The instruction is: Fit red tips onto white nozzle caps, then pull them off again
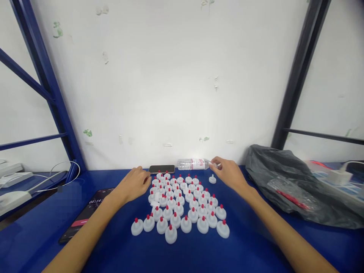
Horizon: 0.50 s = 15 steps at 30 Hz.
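Many white nozzle caps with small red tips stand close together on the blue table. At their back left edge is my left hand, its fingers curled together. Whatever those fingers may hold is hidden. My right hand is at the back right, pinching a white nozzle cap whose narrow end points left. Just below that hand stands a lone white cap without a red tip.
A clear plastic bottle lies along the wall beside a dark phone. Another phone showing a timer is under my left forearm. A black plastic bag with a red item in clear wrap lies right. White cables run left.
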Motion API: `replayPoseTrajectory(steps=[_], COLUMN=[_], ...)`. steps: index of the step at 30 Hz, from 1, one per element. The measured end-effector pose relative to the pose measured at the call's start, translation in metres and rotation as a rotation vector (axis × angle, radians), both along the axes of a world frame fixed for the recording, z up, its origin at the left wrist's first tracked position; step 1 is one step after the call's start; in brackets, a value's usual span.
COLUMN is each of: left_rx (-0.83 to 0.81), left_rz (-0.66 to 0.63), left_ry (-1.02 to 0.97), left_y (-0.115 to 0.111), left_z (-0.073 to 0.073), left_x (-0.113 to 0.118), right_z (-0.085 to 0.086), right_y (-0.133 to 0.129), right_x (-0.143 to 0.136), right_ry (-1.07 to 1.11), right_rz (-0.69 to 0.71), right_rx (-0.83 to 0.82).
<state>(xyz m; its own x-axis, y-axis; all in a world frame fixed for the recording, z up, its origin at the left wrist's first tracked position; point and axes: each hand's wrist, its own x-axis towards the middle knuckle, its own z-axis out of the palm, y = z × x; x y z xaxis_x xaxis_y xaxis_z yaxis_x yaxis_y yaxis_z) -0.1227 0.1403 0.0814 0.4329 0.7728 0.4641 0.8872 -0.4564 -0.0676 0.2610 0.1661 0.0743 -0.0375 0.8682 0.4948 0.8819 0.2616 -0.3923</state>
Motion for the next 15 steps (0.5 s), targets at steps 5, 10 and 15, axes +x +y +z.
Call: replayPoseTrajectory(steps=[5,10,15], left_rx=[-0.190,-0.313,-0.365], left_rz=[0.115,0.153,0.176], left_ry=[0.057,0.081,0.099], left_y=[0.000,0.000,0.003], left_z=[-0.013,-0.016,-0.014], left_x=[0.001,0.000,-0.002], right_z=[-0.010,-0.017,-0.016], right_y=[0.006,0.013,0.016], right_x=[0.004,0.015,0.024], right_ry=[-0.026,-0.038,-0.014], right_rz=[0.102,0.226,0.248], right_rx=[-0.114,-0.288,-0.441])
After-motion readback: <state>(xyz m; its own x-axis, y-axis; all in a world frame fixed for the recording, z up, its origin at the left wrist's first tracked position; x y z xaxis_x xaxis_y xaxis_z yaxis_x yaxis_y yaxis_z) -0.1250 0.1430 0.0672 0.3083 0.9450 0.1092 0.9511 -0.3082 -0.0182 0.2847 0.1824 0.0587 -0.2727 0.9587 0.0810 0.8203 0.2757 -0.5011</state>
